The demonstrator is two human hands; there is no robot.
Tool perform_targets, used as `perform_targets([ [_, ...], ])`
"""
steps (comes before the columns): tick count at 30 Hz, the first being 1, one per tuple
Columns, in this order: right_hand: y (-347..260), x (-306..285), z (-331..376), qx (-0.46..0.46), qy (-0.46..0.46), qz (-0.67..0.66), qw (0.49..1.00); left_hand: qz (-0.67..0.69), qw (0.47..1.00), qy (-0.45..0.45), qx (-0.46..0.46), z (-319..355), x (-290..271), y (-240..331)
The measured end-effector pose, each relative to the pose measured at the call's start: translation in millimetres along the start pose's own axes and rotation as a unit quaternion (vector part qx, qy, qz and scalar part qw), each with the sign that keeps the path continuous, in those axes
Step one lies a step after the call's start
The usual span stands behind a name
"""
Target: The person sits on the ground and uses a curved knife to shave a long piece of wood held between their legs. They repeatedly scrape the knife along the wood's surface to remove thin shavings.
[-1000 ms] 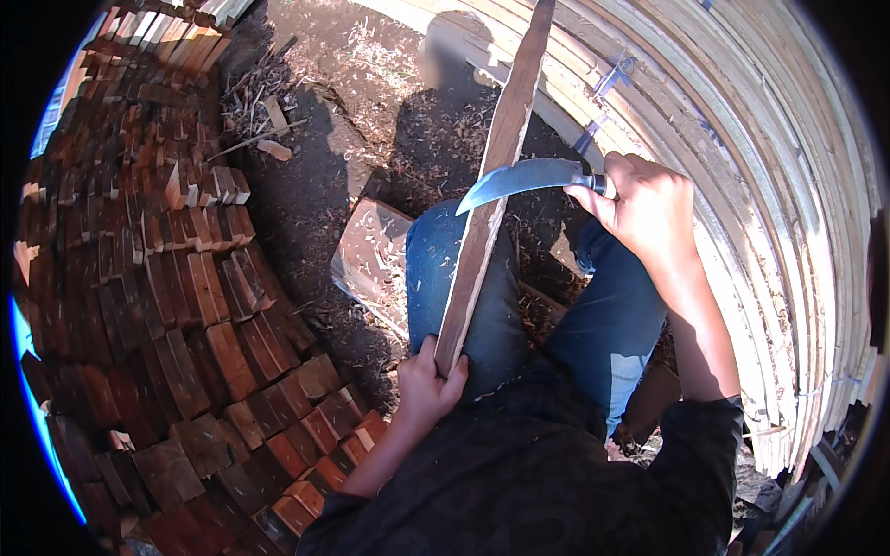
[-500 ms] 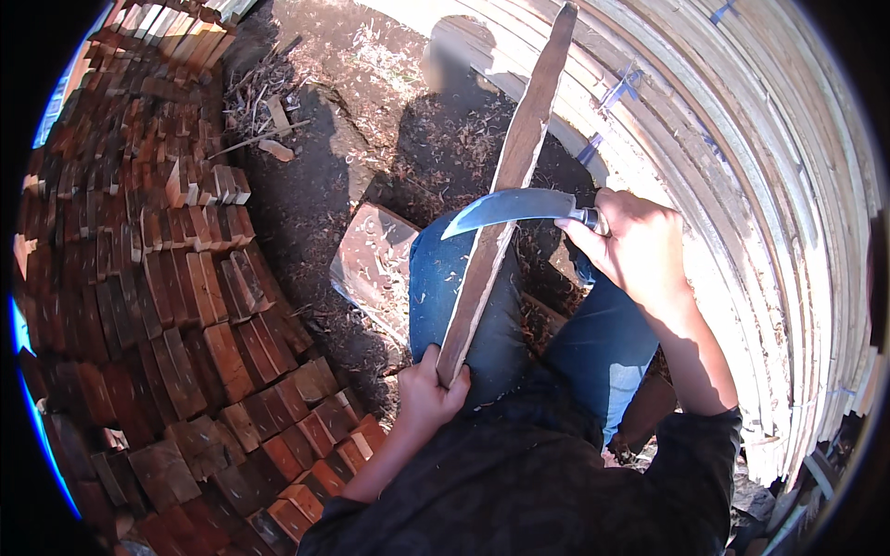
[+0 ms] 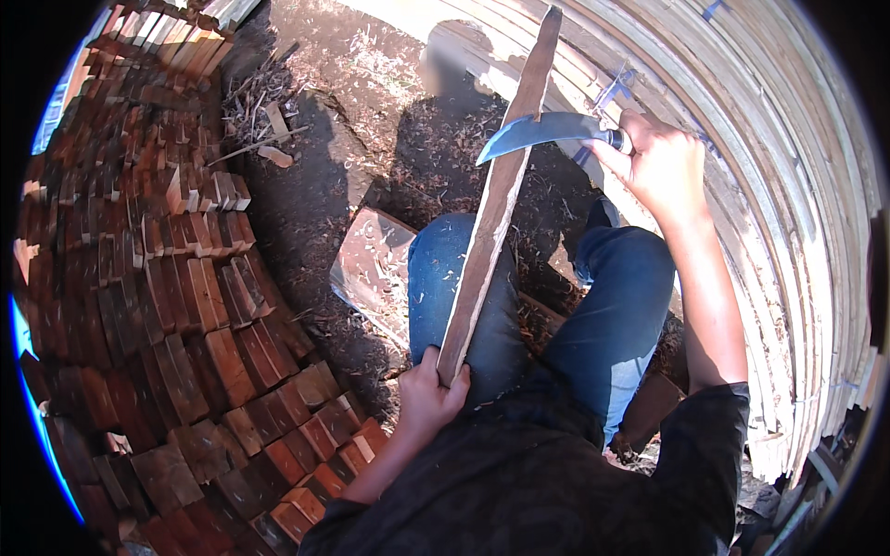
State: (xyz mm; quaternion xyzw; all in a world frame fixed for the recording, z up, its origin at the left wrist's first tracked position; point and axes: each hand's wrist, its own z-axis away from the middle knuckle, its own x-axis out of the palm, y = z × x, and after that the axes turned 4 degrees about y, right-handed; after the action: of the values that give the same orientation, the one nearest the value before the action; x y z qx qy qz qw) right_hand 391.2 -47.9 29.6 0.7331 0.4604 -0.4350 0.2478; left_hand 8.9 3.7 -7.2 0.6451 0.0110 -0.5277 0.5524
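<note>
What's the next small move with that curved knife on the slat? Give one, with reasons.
Probably draw the curved knife down along the wooden slat toward the knees. The right hand holds the blade across the slat's upper part, the left hand braces its lower end, and shavings lie on the jeans.

The wooden slat (image 3: 493,213) ran from the left hand (image 3: 428,394) over the left knee, the curved blade (image 3: 542,132) crossing its far end. Stacked blocks (image 3: 167,306) lay left, piled slats (image 3: 788,213) right.
</note>
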Motion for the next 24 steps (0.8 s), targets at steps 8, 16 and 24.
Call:
perform_targets([
  [8, -12, -9, 17, 0.062, 0.005, -0.034, 0.997, -0.008, 1.0, -0.004, 0.02, -3, -1, 1],
  [16, 0, -12, -2, 0.006, -0.026, 0.004, 1.0, -0.006, 1.0, 0.0, -0.006, 2, -2, 0],
  [24, -34, -17, 25, -0.043, -0.034, -0.049, 0.997, 0.012, 1.0, 0.01, 0.025, -2, -1, -3],
])
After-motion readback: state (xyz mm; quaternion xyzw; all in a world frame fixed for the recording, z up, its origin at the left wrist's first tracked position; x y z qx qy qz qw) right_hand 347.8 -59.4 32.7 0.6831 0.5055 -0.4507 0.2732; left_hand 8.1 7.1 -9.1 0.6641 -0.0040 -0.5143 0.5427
